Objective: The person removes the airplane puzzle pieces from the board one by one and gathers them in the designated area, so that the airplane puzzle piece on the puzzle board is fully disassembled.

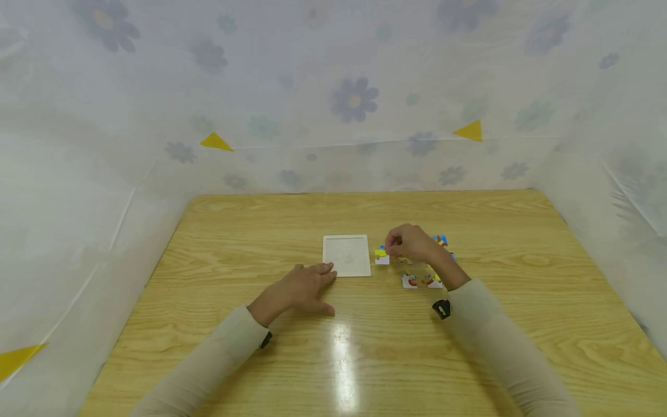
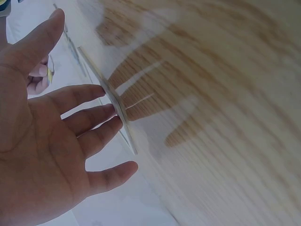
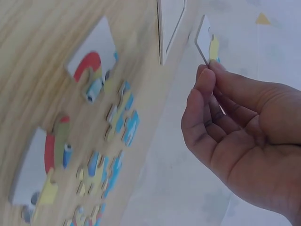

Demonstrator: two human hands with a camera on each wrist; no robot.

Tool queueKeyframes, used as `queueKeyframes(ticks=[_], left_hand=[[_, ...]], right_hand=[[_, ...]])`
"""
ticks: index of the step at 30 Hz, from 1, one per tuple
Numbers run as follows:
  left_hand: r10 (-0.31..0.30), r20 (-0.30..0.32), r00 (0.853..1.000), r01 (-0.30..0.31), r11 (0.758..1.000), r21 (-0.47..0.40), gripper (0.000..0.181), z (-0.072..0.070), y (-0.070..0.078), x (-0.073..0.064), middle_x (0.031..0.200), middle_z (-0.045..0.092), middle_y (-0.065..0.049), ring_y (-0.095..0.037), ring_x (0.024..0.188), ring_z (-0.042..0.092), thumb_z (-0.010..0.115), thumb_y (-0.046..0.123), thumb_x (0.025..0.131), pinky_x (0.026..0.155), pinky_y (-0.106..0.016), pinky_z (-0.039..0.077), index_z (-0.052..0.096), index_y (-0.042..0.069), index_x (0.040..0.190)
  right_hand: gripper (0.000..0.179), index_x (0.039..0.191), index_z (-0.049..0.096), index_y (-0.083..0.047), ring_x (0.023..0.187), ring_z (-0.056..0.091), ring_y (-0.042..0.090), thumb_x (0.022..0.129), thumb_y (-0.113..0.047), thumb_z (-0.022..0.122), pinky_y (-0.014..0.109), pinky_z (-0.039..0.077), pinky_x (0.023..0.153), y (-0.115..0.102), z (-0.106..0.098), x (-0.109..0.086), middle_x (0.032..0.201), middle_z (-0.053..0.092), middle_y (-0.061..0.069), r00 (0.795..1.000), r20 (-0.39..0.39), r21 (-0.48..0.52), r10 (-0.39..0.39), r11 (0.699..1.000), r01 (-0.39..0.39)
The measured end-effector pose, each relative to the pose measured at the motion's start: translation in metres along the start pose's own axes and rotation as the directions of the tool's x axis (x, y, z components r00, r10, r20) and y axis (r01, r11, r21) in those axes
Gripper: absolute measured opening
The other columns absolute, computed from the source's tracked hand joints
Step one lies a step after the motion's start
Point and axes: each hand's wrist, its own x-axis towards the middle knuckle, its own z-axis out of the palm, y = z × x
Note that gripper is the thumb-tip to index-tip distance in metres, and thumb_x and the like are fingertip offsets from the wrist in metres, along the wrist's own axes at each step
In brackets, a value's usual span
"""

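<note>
A white, yellow and blue jigsaw puzzle piece is pinched between the thumb and fingers of my right hand, lifted off the table as the right wrist view shows. My left hand has its fingers spread, their tips touching the near left edge of a square white puzzle tray. The held piece is just right of that tray. Beneath and beside my right wrist lie several loose puzzle pieces with red, blue and yellow print; my hand and forearm partly cover them in the head view.
The wooden table carries the tray and pieces. A pale flowered curtain surrounds its back and sides, with yellow triangles on it. Dark wrist devices sit at both cuffs.
</note>
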Motion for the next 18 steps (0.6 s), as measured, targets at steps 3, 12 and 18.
queueKeyframes(ticks=[3,12,18], left_hand=[[-0.001,0.001,1.000,0.001,1.000,-0.001,0.085,0.000,0.001,0.000,0.156,0.028,-0.005,-0.021,0.144,0.028,0.065,0.057,0.081,0.110,-0.056,0.028,0.037,0.011,0.146],[0.001,0.007,1.000,-0.001,1.000,-0.006,0.084,-0.001,0.002,0.000,0.156,0.029,-0.007,-0.022,0.144,0.028,0.066,0.056,0.081,0.110,-0.057,0.027,0.037,0.011,0.146],[0.005,0.004,1.000,-0.005,1.000,0.003,0.084,-0.001,0.003,-0.001,0.156,0.029,-0.008,-0.023,0.144,0.029,0.066,0.055,0.081,0.110,-0.058,0.029,0.038,0.010,0.146]], right_hand=[[0.007,0.090,0.065,-0.002,0.073,0.061,0.031,0.091,-0.007,0.061,0.028,0.046,0.062,0.007,-0.007,-0.002,0.082,0.066,0.015,1.000,0.011,-0.010,0.004,1.000,-0.004],[0.009,0.089,0.064,0.000,0.067,0.057,0.028,0.092,-0.006,0.058,0.032,0.046,0.061,0.023,-0.023,-0.017,0.080,0.063,0.019,1.000,0.016,0.024,0.007,1.000,-0.007],[0.009,0.089,0.064,-0.001,0.064,0.057,0.025,0.092,-0.007,0.059,0.030,0.046,0.058,0.031,-0.033,-0.028,0.079,0.064,0.017,0.999,0.038,-0.008,0.032,0.999,-0.031]])
